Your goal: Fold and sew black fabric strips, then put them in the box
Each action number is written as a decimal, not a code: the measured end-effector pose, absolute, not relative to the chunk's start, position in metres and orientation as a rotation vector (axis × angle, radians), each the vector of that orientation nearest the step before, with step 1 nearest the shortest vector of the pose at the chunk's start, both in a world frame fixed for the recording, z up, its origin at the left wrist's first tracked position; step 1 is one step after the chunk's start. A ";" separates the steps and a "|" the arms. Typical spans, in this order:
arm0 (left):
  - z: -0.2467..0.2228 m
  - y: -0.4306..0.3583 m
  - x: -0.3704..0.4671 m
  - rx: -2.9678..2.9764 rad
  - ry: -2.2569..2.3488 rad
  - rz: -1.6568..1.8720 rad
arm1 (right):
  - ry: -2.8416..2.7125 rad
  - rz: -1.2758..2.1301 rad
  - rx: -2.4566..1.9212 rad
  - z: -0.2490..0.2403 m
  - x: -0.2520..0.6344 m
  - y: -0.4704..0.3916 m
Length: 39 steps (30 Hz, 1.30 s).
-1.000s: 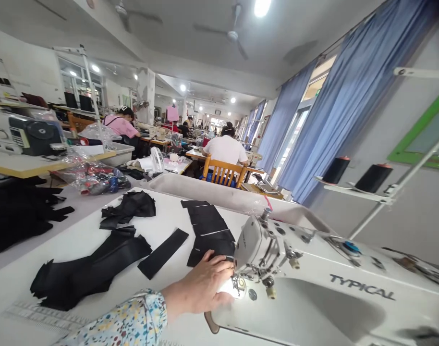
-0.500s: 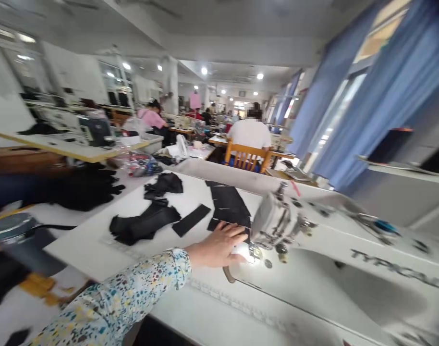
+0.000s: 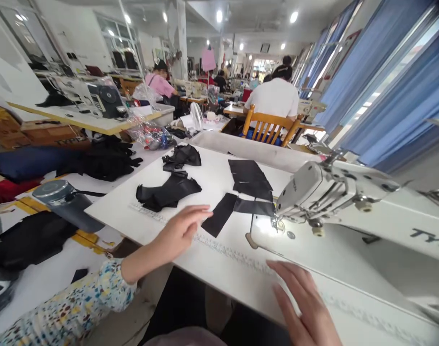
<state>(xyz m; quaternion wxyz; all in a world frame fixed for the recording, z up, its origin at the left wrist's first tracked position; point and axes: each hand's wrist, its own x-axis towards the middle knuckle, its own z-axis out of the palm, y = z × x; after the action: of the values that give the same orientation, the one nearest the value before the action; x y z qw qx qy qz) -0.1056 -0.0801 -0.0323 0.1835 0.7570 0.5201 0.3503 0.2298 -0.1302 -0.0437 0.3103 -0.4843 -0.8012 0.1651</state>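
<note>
My left hand [image 3: 179, 233] is held over the near part of the white sewing table [image 3: 219, 283], fingers stretched out and nothing in them. Its fingertips are nearest to a loose black fabric strip [image 3: 219, 215]; whether they touch it I cannot tell. My right hand [image 3: 306, 302] is at the front of the table, fingers apart and holding nothing. Another black strip [image 3: 253, 207] reaches to the lit needle area of the sewing machine [image 3: 313, 192]. Behind it lie overlapping black fabric pieces [image 3: 250, 178]. Crumpled black cloth [image 3: 169, 190] lies to the left.
A printed ruler scale [image 3: 234, 252] runs along the table. At left are a grey-blue flask [image 3: 66, 204] and piles of black fabric [image 3: 100, 158]. A person in white [image 3: 273, 98] sits ahead on a wooden chair [image 3: 268, 126]; another in pink [image 3: 160, 84] is further left.
My left hand has drawn back from the needle area toward the left and nearer to me. My right hand has come into view. The camera view has tilted down.
</note>
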 end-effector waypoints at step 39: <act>-0.002 -0.042 -0.044 1.493 0.956 0.748 | -1.402 1.105 -1.538 -0.016 0.245 -0.129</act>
<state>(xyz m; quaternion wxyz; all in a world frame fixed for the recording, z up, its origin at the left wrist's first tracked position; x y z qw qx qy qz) -0.0442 -0.0422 -0.0019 0.5717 0.6367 0.4074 0.3191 0.2454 -0.1293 -0.0163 0.3826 -0.6031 -0.5496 0.4334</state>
